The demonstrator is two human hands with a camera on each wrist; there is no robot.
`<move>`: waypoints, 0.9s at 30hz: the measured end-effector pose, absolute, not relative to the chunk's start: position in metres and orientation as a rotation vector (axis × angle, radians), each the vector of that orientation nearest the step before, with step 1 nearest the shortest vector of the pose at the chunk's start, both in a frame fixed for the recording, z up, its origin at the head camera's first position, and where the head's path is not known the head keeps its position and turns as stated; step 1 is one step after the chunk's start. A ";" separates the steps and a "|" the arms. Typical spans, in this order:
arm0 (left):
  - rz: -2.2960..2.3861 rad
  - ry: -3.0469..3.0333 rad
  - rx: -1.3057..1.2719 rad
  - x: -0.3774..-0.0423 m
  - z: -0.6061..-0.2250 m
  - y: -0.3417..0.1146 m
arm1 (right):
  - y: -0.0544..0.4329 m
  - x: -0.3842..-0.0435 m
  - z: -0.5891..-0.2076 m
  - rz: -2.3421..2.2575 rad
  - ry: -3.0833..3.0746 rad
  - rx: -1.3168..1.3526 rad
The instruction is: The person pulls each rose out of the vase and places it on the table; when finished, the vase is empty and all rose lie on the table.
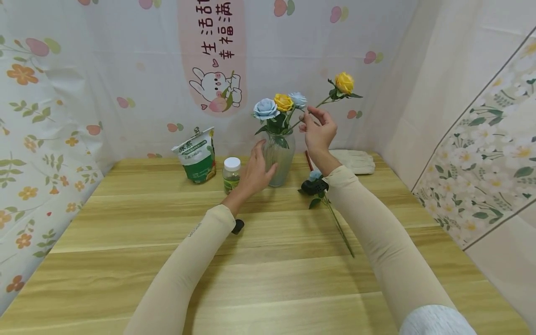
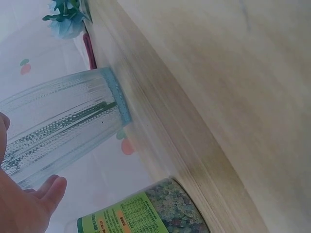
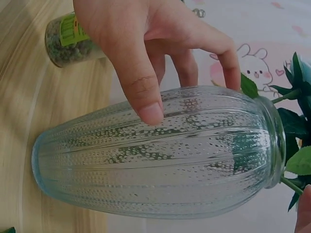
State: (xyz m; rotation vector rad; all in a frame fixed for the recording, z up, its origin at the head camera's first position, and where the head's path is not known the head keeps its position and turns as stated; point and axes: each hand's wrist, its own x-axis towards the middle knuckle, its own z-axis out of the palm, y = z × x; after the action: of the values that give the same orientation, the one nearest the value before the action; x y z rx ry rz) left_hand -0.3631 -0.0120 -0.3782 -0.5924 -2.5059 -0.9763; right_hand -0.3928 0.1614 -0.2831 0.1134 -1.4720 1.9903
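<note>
A ribbed clear glass vase (image 1: 279, 156) stands upright near the back of the table, holding blue roses (image 1: 265, 109) and a yellow rose (image 1: 284, 102). My left hand (image 1: 253, 174) is cupped loosely beside it, with its thumb in front of the glass and fingertips at its side. Above and right of the vase, my right hand (image 1: 320, 131) pinches the stem of another yellow rose (image 1: 345, 83). That bloom leans out to the right, its stem slanting down toward the vase mouth. In the right wrist view, leaves crowd around the vase's rim (image 3: 274, 141).
Left of the vase stand a white-lidded jar (image 1: 232, 170) and a green and white pouch (image 1: 198, 158) closed with a clip. A blue rose with a long stem (image 1: 341, 228) lies on the table at right. Behind the right wrist are a pale folded item (image 1: 356, 161) and a red stick (image 1: 309, 160).
</note>
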 end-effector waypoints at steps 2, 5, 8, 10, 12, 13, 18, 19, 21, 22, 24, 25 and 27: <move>-0.982 -2.502 -0.599 -0.363 -0.378 -0.012 | 0.160 -0.393 -0.285 1.986 -1.470 0.112; -0.989 -2.494 -0.603 -0.363 -0.378 -0.012 | 0.158 -0.394 -0.288 1.957 -1.477 0.114; -0.985 -2.495 -0.603 -0.362 -0.377 -0.012 | 0.157 -0.396 -0.290 1.901 -1.467 0.119; -0.979 -2.501 -0.603 -0.362 -0.377 -0.013 | 0.157 -0.398 -0.291 1.858 -1.459 0.117; -0.974 -2.508 -0.602 -0.362 -0.377 -0.013 | 0.157 -0.398 -0.292 1.821 -1.468 0.103; -0.975 -2.507 -0.602 -0.362 -0.377 -0.013 | 0.157 -0.398 -0.292 1.811 -1.479 0.098; -0.989 -2.510 -0.595 -0.361 -0.376 -0.013 | 0.155 -0.397 -0.290 1.840 -1.526 0.068; -0.993 -2.511 -0.595 -0.361 -0.376 -0.013 | 0.155 -0.397 -0.289 1.855 -1.519 0.065; -0.995 -2.517 -0.599 -0.361 -0.376 -0.012 | 0.155 -0.397 -0.289 1.870 -1.507 0.056; -0.995 -2.519 -0.602 -0.361 -0.376 -0.012 | 0.155 -0.396 -0.288 1.863 -1.509 0.053; -0.991 -2.518 -0.608 -0.361 -0.377 -0.012 | 0.156 -0.396 -0.287 1.867 -1.502 0.063; -0.988 -2.516 -0.608 -0.362 -0.377 -0.012 | 0.156 -0.396 -0.287 1.870 -1.498 0.072; -0.984 -2.517 -0.603 -0.362 -0.377 -0.012 | 0.156 -0.394 -0.287 1.877 -1.490 0.096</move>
State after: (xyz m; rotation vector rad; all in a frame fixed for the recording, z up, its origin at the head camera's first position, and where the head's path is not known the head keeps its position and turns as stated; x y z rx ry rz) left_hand -0.3615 -0.0124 -0.3771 -0.6031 -2.5166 -0.9842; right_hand -0.3943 0.1560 -0.2870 0.0956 -1.4903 1.8771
